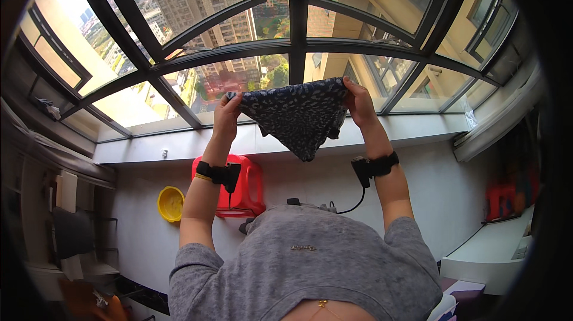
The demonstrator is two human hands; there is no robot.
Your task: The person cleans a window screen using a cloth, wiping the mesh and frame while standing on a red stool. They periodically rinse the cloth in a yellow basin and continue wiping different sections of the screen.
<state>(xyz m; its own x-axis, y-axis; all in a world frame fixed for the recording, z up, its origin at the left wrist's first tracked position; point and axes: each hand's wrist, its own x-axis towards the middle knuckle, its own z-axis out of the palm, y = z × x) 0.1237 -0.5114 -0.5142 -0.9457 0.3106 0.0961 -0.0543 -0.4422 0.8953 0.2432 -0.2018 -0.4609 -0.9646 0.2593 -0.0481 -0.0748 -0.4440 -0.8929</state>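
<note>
A dark cloth with pale speckles (297,115) hangs stretched between my two hands, in front of the window. Its top edge is pulled nearly straight, and the fabric narrows downward to a point. My left hand (227,112) pinches the left corner between thumb and fingers. At the opposite corner, my right hand (359,103) grips the cloth, slightly higher. Both arms reach forward, each with a black strapped device on the forearm. The far side of the cloth is hidden, apart from small dark bits showing below its side edges.
A dark-framed window (297,48) with a white sill (403,129) spans the front. Below stand a red plastic stool (250,182) and a yellow basin (170,204). Curtains hang at both sides. At right is a white tabletop (492,245); a dark chair (74,231) stands left.
</note>
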